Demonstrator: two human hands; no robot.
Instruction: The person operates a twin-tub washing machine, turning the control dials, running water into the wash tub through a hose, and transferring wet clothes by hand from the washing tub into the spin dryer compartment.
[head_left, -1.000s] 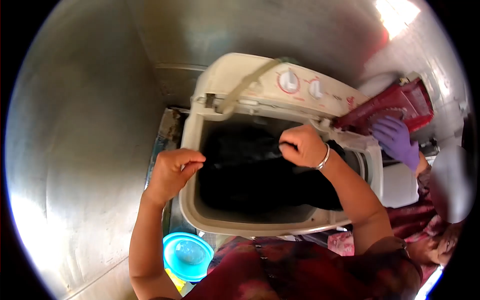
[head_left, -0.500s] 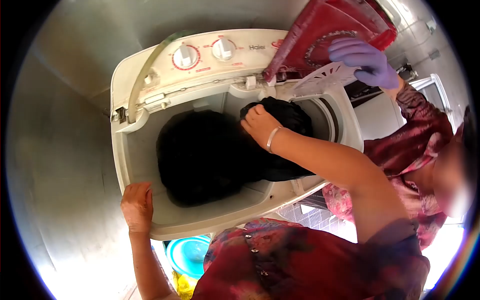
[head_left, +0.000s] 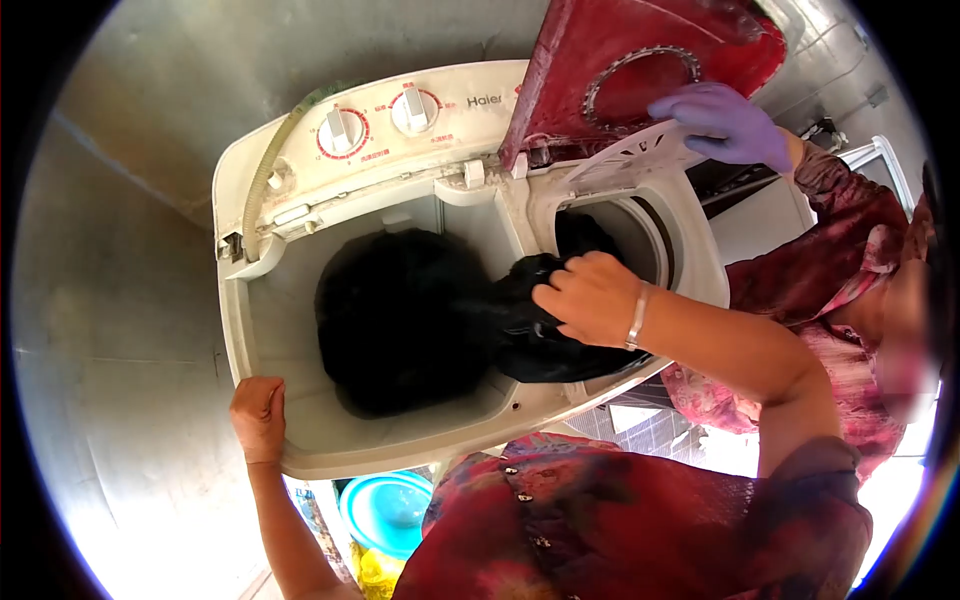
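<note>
A cream twin-tub washing machine [head_left: 232,330] stands open in front of me. My left hand [head_left: 258,418] is closed over the machine's left front rim. Black cloth [head_left: 400,320] fills much of the left wash tub, too dark to show its folds. From there it stretches across the divider toward the round spin tub [head_left: 650,235] on the right. My right hand [head_left: 592,298] grips a bunched part of this cloth beside the spin tub's opening. Another black piece [head_left: 582,235] lies inside that opening, partly hidden behind my hand.
At the right, another person's purple-gloved hand [head_left: 725,125] is at the raised white inner lid [head_left: 630,158], near the raised red outer lid [head_left: 650,70]. A hose [head_left: 265,180] crosses the panel's left end. Below the machine stands a blue basin [head_left: 385,510]. Metal walls [head_left: 120,300] rise close behind and left.
My right hand has moved right and somewhat down with the bunched cloth, toward the near side of the spin tub. My left hand stays on the rim. The view has shifted slightly.
</note>
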